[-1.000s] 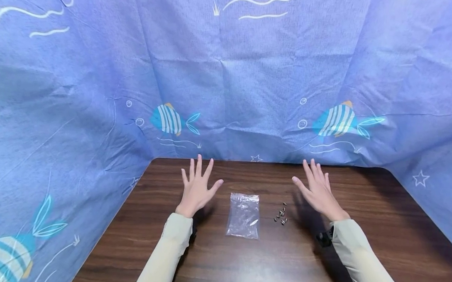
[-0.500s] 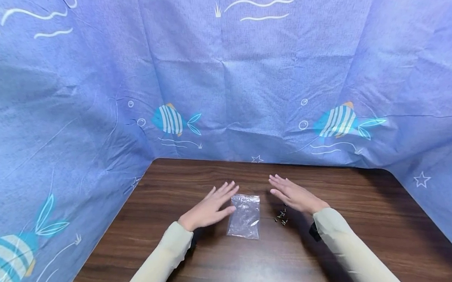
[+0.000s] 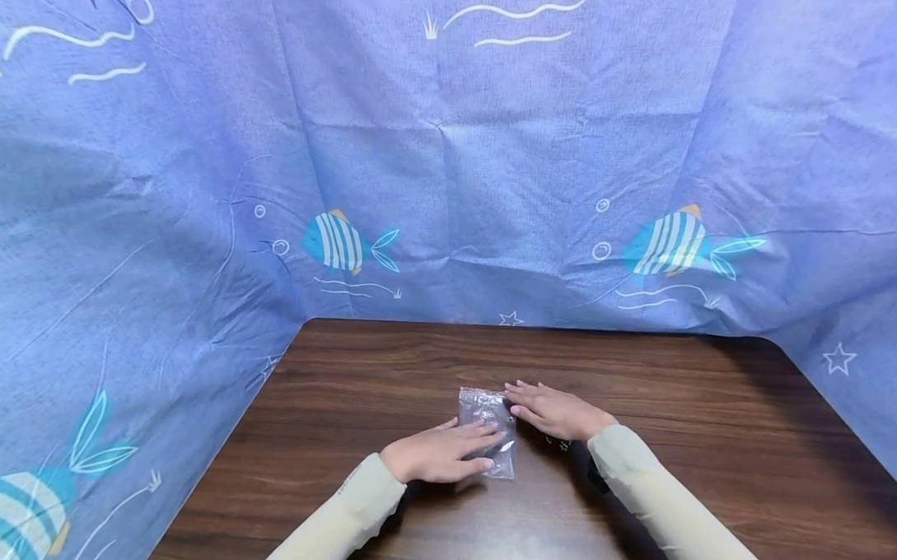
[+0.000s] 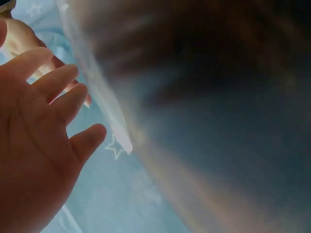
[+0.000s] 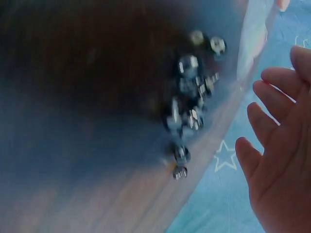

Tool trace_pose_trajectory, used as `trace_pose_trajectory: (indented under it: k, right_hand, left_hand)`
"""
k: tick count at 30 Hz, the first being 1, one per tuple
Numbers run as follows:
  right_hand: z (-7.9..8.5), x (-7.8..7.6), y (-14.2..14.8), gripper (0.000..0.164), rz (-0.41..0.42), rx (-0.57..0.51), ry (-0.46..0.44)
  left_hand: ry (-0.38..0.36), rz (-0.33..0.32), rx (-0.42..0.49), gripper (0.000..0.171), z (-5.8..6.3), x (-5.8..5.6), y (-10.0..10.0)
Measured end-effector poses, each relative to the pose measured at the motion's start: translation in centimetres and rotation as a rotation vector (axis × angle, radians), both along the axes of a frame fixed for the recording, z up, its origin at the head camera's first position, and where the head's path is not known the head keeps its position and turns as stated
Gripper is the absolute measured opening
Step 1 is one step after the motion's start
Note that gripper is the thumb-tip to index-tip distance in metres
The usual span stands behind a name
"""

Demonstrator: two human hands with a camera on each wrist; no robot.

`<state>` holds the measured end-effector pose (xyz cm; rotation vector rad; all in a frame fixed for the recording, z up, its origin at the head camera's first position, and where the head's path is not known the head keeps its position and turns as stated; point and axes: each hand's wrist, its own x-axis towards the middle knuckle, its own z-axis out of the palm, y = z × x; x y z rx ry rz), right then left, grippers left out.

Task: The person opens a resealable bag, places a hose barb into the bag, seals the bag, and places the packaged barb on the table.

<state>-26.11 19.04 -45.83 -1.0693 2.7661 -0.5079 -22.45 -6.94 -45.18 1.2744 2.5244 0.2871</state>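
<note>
Head view first, and there's the clear plastic bag, lying flat just below the middle of the frame on the dark wooden table. Its long axis runs nearly up and down the picture, the zip end pointing to the top, the other end towards the bottom edge. The left hand reaches in from the lower left, fingers extended and lying across the bag's lower half; whether they press on it, one cannot tell. Over on the right, the right hand is spread too, fingertips right at the bag's upper right edge, contact unclear. The two hands are apart, near each other. Just below the right palm, a few small metal pieces peek out. Blue fish-print cloth fills the upper frame.

To the left wrist view: the left palm fills the left side, fingers loosely straight, the right hand behind it at upper left. The table is a dark blur.

And the right wrist view: metal pieces clustered right of centre, shiny and blurred, while the right hand, fingers relaxed, occupies the right edge.
</note>
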Motion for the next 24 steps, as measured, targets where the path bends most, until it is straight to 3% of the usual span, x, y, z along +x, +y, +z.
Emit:
trace_pose_trajectory:
  k: [6, 15, 24]
  right_hand:
    - [-0.42, 0.05, -0.56, 0.047, 0.02, 0.015, 0.001]
    - [-0.42, 0.06, -0.57, 0.045, -0.032, 0.1, -0.044]
    - [-0.2, 0.84, -0.59, 0.043, -0.05, 0.115, -0.025]
  left_hand:
    - [0.01, 0.008, -0.059, 0.057, -0.17, 0.21, 0.53]
    - [-0.015, 0.024, -0.068, 0.06, -0.15, 0.32, 0.36]
    - [0.011, 0.035, -0.067, 0.061, -0.51, -0.22, -0.24]
